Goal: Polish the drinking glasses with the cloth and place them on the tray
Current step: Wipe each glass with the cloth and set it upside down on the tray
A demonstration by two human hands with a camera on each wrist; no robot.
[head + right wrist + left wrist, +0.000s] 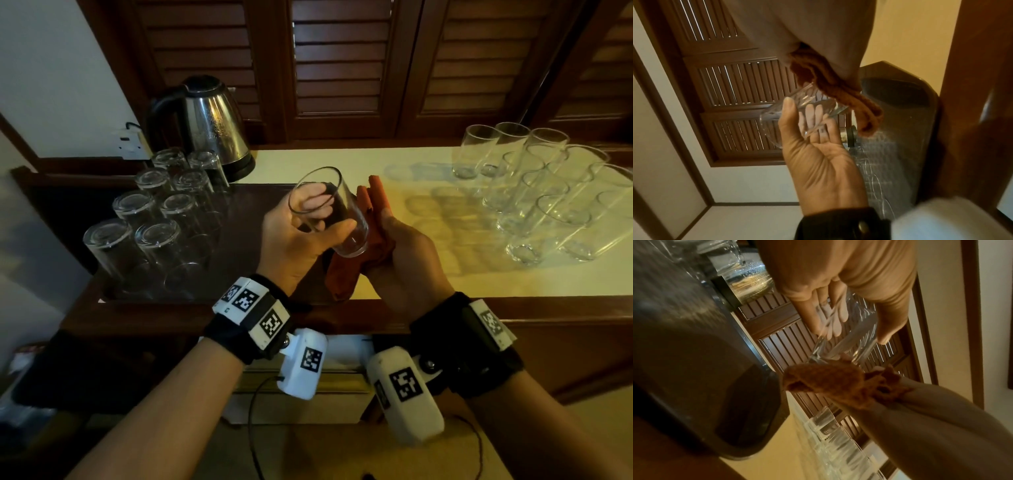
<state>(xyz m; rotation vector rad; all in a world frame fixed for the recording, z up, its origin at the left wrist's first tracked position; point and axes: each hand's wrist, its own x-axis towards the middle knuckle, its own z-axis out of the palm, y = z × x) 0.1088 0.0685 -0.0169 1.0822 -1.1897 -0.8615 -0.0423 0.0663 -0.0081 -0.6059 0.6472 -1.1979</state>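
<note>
Holding the glass (pixel 329 212) tilted, left grip (pixel 298 236) curls round it; right grip (pixel 404 260) clutches the cloth (pixel 373 209).

Landmark — the tray (pixel 85 192): upturned glasses (pixel 161 236) stand on it, the kettle (pixel 209 123) behind it, upright glasses (pixel 534 192) well right of it — on the counter (pixel 394 164).

Clear glass (pixel 329 212) tilted, base vs orange cloth (pixel 363 240); 8 upside-down on dark tray (pixel 253 205).
</note>
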